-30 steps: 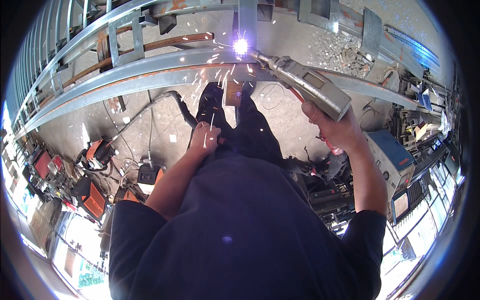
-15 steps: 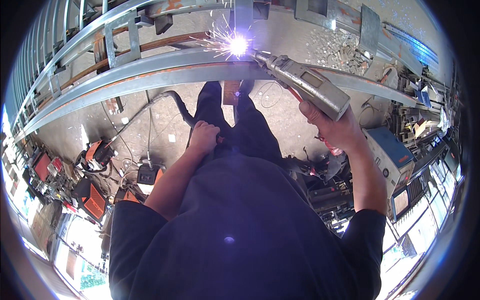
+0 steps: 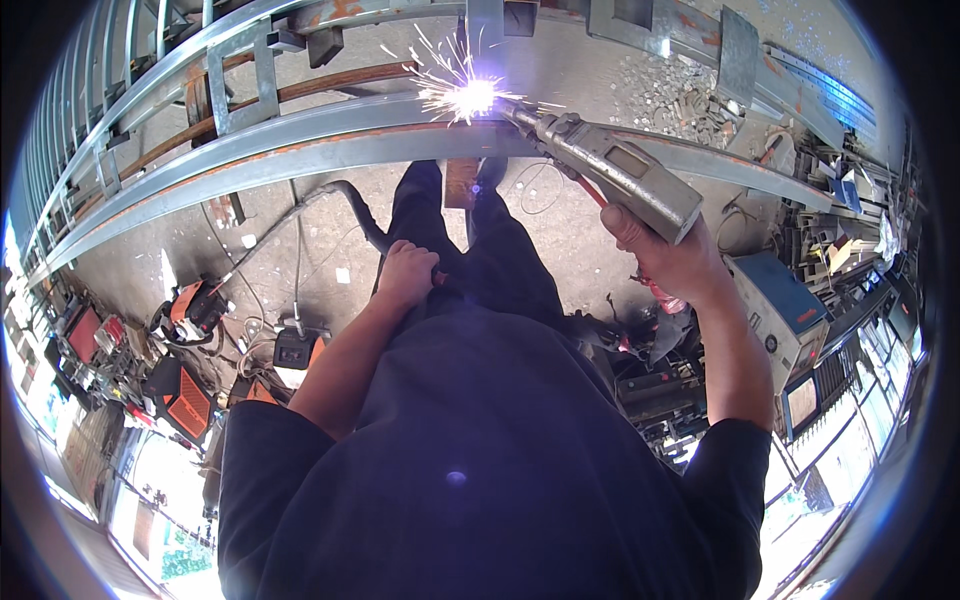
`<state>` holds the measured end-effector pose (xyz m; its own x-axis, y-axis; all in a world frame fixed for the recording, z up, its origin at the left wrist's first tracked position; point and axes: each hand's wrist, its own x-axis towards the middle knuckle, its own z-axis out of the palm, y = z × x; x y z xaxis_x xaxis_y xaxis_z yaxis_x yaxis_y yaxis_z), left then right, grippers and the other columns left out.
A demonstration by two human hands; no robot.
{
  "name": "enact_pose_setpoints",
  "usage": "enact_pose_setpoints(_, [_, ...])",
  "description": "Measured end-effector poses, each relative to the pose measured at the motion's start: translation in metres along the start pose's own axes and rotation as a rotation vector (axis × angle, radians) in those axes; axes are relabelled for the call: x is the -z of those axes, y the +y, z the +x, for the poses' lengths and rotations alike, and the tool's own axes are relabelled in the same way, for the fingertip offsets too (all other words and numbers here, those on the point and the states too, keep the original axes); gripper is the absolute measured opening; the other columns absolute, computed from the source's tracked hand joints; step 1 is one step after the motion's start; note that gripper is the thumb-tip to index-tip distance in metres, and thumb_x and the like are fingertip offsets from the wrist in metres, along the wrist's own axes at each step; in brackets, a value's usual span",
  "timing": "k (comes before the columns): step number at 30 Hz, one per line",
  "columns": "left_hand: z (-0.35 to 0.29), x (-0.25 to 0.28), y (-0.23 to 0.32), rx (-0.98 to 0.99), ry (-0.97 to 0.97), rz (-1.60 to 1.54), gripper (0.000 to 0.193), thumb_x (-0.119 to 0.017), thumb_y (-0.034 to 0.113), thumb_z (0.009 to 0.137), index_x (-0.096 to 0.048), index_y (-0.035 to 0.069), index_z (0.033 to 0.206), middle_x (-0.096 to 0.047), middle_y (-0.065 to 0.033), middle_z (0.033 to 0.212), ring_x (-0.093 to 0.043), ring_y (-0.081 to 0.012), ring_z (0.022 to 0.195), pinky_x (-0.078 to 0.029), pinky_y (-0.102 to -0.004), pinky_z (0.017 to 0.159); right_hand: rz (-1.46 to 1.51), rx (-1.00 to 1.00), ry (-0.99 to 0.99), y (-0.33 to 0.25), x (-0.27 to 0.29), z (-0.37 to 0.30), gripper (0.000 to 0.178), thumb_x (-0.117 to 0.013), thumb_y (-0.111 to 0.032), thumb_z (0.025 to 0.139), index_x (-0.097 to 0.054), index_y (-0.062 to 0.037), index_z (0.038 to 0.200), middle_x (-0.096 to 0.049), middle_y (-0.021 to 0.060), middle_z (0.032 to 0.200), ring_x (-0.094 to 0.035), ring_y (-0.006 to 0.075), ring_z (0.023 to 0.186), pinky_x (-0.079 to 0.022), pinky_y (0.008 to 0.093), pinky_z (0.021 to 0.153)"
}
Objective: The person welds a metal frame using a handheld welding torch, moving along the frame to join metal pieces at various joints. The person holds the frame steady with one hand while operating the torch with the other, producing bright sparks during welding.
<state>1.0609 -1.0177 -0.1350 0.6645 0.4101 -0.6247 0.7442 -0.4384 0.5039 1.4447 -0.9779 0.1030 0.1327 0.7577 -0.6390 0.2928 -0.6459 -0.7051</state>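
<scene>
My right hand [image 3: 675,258] grips the rear of a grey metal welding gun [image 3: 620,165] with a boxy body. The gun's thin nozzle points up and left, where a white-violet welding arc [image 3: 476,96] burns and throws sparks. That glare sits on a galvanized steel beam [image 3: 330,155], hiding the exact contact spot. A red cable runs along the gun's underside to my hand. Against my left thigh lies my left hand [image 3: 408,272], fingers curled around something small and dark, with a reddish bit, mostly hidden by the fingers.
Beyond the beam are further steel frame members [image 3: 265,75] and a heap of pale rubble [image 3: 680,100]. A blue-topped machine [image 3: 780,300] stands at the right. On the left floor lie an orange-and-black power tool [image 3: 195,308], cables and an orange-fronted box [image 3: 182,398].
The sparks now fly more up and left. The gun's nozzle has shifted very slightly, and my left hand stays in place.
</scene>
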Motion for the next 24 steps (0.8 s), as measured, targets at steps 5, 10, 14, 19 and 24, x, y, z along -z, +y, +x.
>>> enact_pose_setpoints(5, [0.0005, 0.0038, 0.0029, 0.009, -0.030, -0.002, 0.027, -0.075, 0.039, 0.086, -0.072, 0.013, 0.090, -0.072, -0.0066, 0.094, -0.065, -0.0263, 0.105, -0.040, -0.0436, 0.111, -0.014, 0.002, -0.005, 0.0028, 0.0010, -0.0016, 0.061, -0.077, -0.046, 0.095, -0.062, -0.0009, 0.134, -0.066, 0.0017, 0.084, -0.062, 0.0084, 0.073, -0.054, 0.0270, 0.066])
enact_pose_setpoints(10, [0.0008, 0.0033, 0.0036, 0.007, -0.034, 0.000, 0.026, -0.075, 0.039, 0.086, -0.072, 0.013, 0.090, -0.072, -0.0065, 0.094, -0.065, -0.0268, 0.104, -0.040, -0.0438, 0.111, -0.009, 0.003, 0.003, 0.0035, 0.0006, -0.0036, 0.060, -0.077, -0.045, 0.096, -0.062, -0.0011, 0.134, -0.066, 0.0017, 0.084, -0.062, 0.0084, 0.072, -0.054, 0.0270, 0.065])
enact_pose_setpoints(14, [0.0006, 0.0008, 0.0029, -0.006, -0.012, -0.007, 0.026, -0.075, 0.038, 0.086, -0.072, 0.013, 0.088, -0.071, -0.0066, 0.092, -0.065, -0.0270, 0.103, -0.041, -0.0439, 0.110, -0.001, -0.003, 0.004, 0.0043, 0.0006, -0.0048, 0.059, -0.076, -0.044, 0.096, -0.062, -0.0010, 0.134, -0.067, 0.0018, 0.084, -0.063, 0.0083, 0.072, -0.054, 0.0268, 0.065])
enact_pose_setpoints(19, [0.0011, 0.0010, 0.0037, -0.006, -0.014, -0.017, 0.025, -0.075, 0.038, 0.086, -0.071, 0.013, 0.087, -0.071, -0.0066, 0.091, -0.065, -0.0268, 0.103, -0.041, -0.0438, 0.110, 0.020, 0.005, 0.005, 0.0046, 0.0010, -0.0064, 0.059, -0.077, -0.043, 0.096, -0.062, -0.0010, 0.134, -0.067, 0.0021, 0.084, -0.063, 0.0086, 0.072, -0.054, 0.0271, 0.065])
enact_pose_setpoints(24, [0.0022, 0.0022, 0.0057, 0.000, -0.035, -0.014, 0.026, -0.074, 0.038, 0.087, -0.072, 0.013, 0.088, -0.072, -0.0069, 0.094, -0.065, -0.0270, 0.104, -0.040, -0.0438, 0.110, 0.012, -0.057, -0.034, 0.0039, 0.0055, -0.0084, 0.065, -0.077, -0.038, 0.097, -0.055, -0.0004, 0.144, -0.070, 0.0070, 0.108, -0.063, 0.0100, 0.095, -0.052, 0.0284, 0.085])
